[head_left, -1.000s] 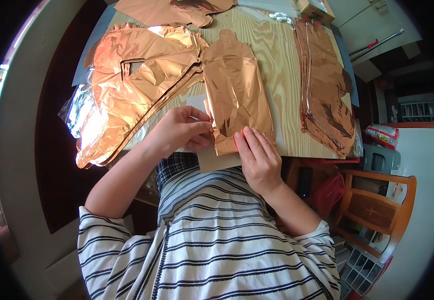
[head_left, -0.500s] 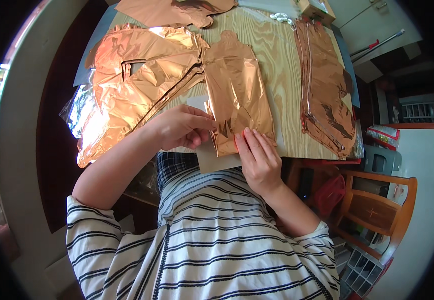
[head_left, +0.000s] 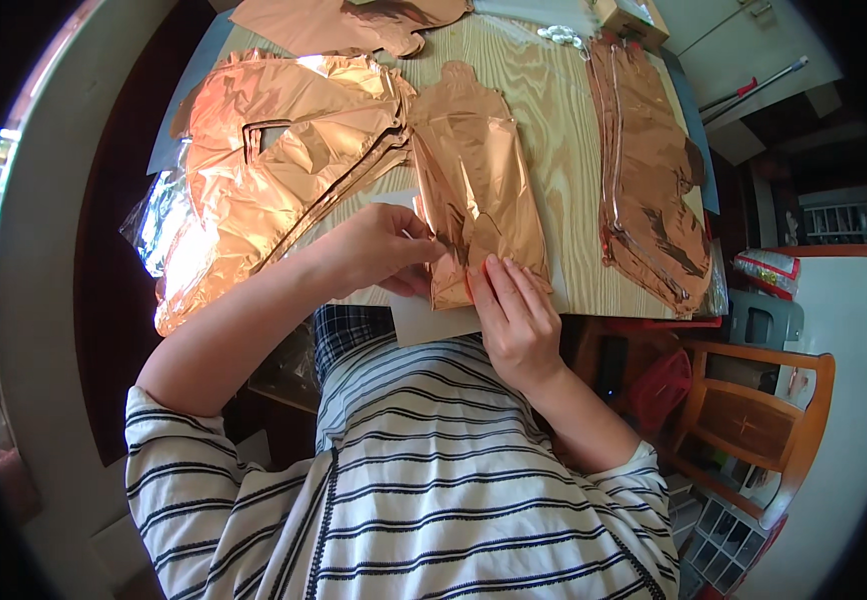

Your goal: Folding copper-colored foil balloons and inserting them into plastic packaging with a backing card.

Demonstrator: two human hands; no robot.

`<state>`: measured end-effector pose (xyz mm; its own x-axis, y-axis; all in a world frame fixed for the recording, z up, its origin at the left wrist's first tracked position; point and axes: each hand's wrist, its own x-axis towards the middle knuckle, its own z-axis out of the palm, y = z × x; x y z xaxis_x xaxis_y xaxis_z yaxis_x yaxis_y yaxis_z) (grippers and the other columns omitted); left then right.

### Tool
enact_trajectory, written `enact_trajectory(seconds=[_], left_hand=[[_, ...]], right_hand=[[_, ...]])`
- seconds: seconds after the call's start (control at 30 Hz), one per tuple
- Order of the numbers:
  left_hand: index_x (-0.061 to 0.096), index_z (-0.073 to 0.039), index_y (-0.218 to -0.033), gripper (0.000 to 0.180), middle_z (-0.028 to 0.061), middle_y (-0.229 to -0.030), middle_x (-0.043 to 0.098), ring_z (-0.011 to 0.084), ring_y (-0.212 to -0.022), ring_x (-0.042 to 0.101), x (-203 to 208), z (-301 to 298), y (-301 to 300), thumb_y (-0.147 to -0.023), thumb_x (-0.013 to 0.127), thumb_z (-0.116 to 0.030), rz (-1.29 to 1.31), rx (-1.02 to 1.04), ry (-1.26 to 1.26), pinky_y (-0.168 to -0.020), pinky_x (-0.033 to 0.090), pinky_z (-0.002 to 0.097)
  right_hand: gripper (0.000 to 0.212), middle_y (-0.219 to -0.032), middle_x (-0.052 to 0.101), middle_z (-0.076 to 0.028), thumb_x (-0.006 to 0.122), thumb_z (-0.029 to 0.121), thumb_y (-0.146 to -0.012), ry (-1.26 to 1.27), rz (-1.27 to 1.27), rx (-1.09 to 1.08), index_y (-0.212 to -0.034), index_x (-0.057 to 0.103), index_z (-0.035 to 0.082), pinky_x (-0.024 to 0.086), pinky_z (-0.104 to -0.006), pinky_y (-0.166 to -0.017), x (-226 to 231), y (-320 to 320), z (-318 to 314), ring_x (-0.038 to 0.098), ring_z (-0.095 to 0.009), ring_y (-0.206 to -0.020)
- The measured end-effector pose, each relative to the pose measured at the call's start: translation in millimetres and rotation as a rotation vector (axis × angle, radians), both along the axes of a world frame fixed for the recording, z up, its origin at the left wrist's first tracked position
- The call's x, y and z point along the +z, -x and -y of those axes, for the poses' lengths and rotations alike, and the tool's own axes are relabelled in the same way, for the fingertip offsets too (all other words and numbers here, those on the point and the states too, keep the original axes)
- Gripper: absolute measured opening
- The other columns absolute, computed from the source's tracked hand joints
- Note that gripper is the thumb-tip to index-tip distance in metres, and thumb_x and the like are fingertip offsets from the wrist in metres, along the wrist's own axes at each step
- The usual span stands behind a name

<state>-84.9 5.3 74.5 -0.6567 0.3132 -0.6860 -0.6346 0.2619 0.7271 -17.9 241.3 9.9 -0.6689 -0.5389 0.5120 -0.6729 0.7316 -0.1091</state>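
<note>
In front of me on the table lies a folded rose-gold foil balloon (head_left: 476, 175), flattened into a long strip with a small rounded tab at its far end. Under its near left part is a sheet of white card (head_left: 419, 322), which juts past the table edge. My left hand (head_left: 399, 248) is closed at the strip's left edge, thumb and fingertips pinching the foil. My right hand (head_left: 520, 325) rests on the near right part, its fingers stretched out together and pressing the foil flat. A small red-orange patch shows beside its fingertips; I cannot tell what it is.
A large unfolded foil balloon (head_left: 284, 150) covers the table's left side, with clear plastic (head_left: 149, 220) beside it. Stacked foil balloons (head_left: 654, 180) lie at right, another foil piece (head_left: 354, 22) at the back. A wooden chair (head_left: 754, 420) stands to the right.
My left hand has moved slightly right, folding the strip's left edge inward over itself. My right hand stays in nearly the same place.
</note>
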Motion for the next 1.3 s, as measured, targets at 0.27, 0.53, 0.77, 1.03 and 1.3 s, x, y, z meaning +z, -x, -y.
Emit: enact_trajectory(seconds=[0.27, 0.53, 0.77, 1.03, 1.3], left_hand=[[0.06, 0.002, -0.106, 0.023, 0.0141, -0.095, 0.072, 0.021, -0.083, 0.074, -15, -4, 11, -0.096, 0.072, -0.015, -0.078, 0.141, -0.059, -0.075, 0.064, 0.0332], [0.055, 0.002, -0.109, 0.021, 0.0112, -0.094, 0.069, 0.0204, -0.082, 0.073, -34, 0, 7, -0.093, 0.069, -0.002, -0.147, 0.207, -0.082, -0.074, 0.064, 0.0334], [0.04, 0.003, -0.141, 0.056, 0.0126, -0.095, 0.069, 0.0203, -0.084, 0.073, -18, -4, 1, -0.091, 0.067, 0.0, -0.26, 0.189, -0.006, -0.073, 0.064, 0.0328], [0.021, -0.008, -0.161, 0.085, 0.0148, -0.096, 0.071, 0.0227, -0.088, 0.073, -6, -9, -2, -0.089, 0.065, -0.003, -0.436, 0.149, 0.163, -0.076, 0.062, 0.0355], [0.027, -0.008, -0.159, 0.086, 0.0167, -0.1, 0.07, 0.0317, -0.094, 0.07, -12, -4, 11, -0.083, 0.067, -0.008, -0.717, -0.013, 0.464, -0.086, 0.055, 0.0416]], right_hand=[[0.032, -0.122, 0.068, -0.022, 0.057, 0.012, -0.091, -0.019, -0.007, 0.012, -0.118, 0.071, 0.0, 0.055, -0.0485, -0.098, 2, 2, -2, 0.067, -0.038, -0.113], [0.034, -0.125, 0.067, -0.023, 0.057, 0.013, -0.092, -0.047, 0.014, 0.027, -0.121, 0.07, 0.001, 0.052, -0.0508, -0.101, -1, 1, -2, 0.065, -0.039, -0.116], [0.039, -0.13, 0.063, -0.025, 0.055, 0.015, -0.094, -0.054, 0.016, 0.058, -0.13, 0.067, 0.005, 0.051, -0.0536, -0.102, 3, 0, 5, 0.063, -0.041, -0.118], [0.042, -0.131, 0.061, -0.025, 0.053, 0.017, -0.094, -0.106, 0.061, 0.098, -0.132, 0.065, 0.006, 0.047, -0.056, -0.106, 0, 0, 5, 0.059, -0.043, -0.122], [0.042, -0.128, 0.06, -0.027, 0.054, 0.017, -0.092, -0.123, 0.066, 0.103, -0.13, 0.064, 0.003, 0.047, -0.0568, -0.106, 3, 4, 12, 0.058, -0.045, -0.12]])
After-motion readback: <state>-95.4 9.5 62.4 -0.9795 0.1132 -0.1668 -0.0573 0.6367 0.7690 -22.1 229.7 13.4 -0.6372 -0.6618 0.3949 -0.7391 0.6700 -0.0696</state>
